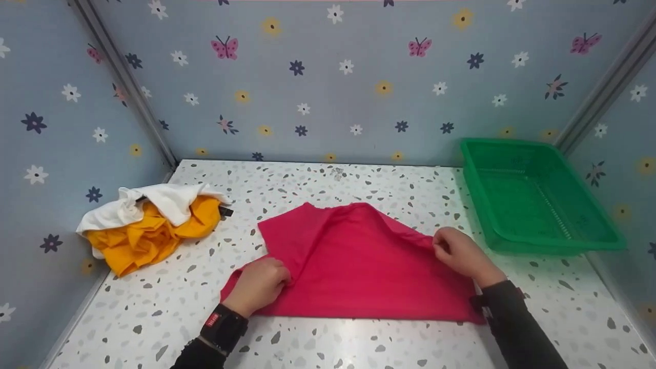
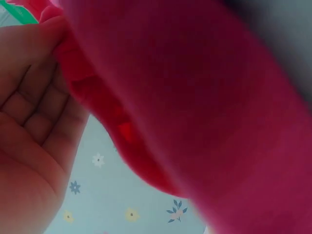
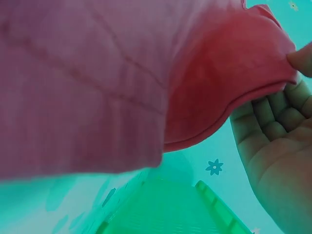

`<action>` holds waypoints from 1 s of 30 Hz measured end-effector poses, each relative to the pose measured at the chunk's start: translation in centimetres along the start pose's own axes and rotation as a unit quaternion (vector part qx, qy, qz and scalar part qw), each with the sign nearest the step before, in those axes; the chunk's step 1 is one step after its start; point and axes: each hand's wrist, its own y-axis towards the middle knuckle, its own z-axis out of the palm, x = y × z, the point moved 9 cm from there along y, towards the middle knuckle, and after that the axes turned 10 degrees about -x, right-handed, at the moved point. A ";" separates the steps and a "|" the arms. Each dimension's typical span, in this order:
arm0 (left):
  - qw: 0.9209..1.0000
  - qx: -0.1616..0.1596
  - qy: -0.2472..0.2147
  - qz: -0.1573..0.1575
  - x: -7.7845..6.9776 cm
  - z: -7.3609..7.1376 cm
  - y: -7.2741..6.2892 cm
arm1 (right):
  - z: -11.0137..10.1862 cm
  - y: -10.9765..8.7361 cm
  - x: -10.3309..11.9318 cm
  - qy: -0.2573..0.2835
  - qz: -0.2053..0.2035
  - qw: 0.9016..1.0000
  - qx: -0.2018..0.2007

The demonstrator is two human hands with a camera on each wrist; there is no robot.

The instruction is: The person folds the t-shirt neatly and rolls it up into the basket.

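A red T-shirt [image 1: 369,271] lies partly folded on the speckled table, one sleeve [image 1: 292,228] pointing to the far left. At its left side my left hand [image 1: 262,284] pinches the fabric; in the left wrist view the thumb and fingers [image 2: 36,97] hold a raised fold of red cloth [image 2: 195,107]. My right hand [image 1: 464,253] pinches the shirt's upper right edge and lifts it off the table. The right wrist view shows the thumb pressing the cloth's edge [image 3: 253,63] against the fingers [image 3: 273,117].
To the right stands a green plastic basket [image 1: 492,230], nothing visible inside. A heap of white cloth [image 1: 174,197] and yellow cloth [image 1: 148,236] lies at the left by the wall. Flower-patterned panels [image 1: 338,113] enclose the speckled table [image 1: 287,179] at the back and sides.
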 end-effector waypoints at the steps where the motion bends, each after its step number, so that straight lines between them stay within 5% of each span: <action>1: 1.000 0.004 0.001 -0.003 0.0 0.1 -0.1 | 0.1 -0.1 0.1 0.002 -0.004 1.000 0.006; 14: 0.998 0.046 0.003 -0.030 0.3 0.6 -0.1 | 2.4 -1.1 1.3 -0.049 -0.073 0.991 0.097; 22: 0.991 0.100 -0.064 -0.057 1.7 -0.7 1.3 | 2.9 -1.4 1.9 -0.070 -0.086 0.986 0.124; 25: 0.989 0.084 -0.082 -0.091 3.5 -2.1 2.4 | 2.8 -1.3 2.0 -0.069 -0.085 0.985 0.130; 30: 0.986 0.010 -0.060 -0.154 7.2 -4.2 4.2 | 2.3 -1.2 2.0 -0.069 -0.075 0.988 0.117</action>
